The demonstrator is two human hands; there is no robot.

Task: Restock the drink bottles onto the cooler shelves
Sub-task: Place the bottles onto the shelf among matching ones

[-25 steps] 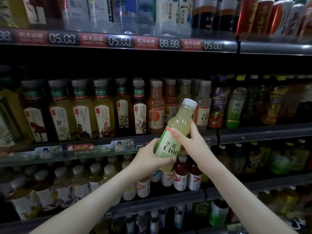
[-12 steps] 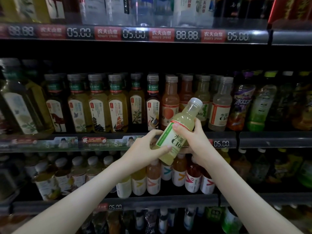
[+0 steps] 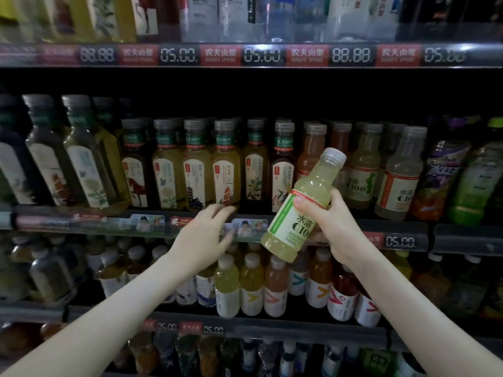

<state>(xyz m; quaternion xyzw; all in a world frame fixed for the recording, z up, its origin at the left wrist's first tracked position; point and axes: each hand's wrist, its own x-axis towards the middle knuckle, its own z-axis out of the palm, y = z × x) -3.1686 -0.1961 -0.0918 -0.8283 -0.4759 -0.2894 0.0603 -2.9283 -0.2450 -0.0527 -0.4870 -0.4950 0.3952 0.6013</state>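
Observation:
My right hand [image 3: 330,227] grips a pale yellow-green C100 drink bottle [image 3: 299,210] around its green-and-white label, tilted with its white cap pointing up and right. The bottle hangs in front of the middle cooler shelf [image 3: 402,235], just left of matching C100 bottles [image 3: 394,175] standing there. My left hand [image 3: 204,238] is apart from the bottle, fingers loosely spread, in front of the shelf's front rail below the tea bottles [image 3: 226,170].
The middle shelf is packed with tea bottles on the left and juice bottles on the right. Small bottles [image 3: 253,287] fill the shelf below. An upper shelf with price tags [image 3: 261,54] runs overhead. More bottles stand at the bottom.
My left hand has let go of the bottle and moved left. My right hand now holds it alone. The view has shifted closer to the shelves.

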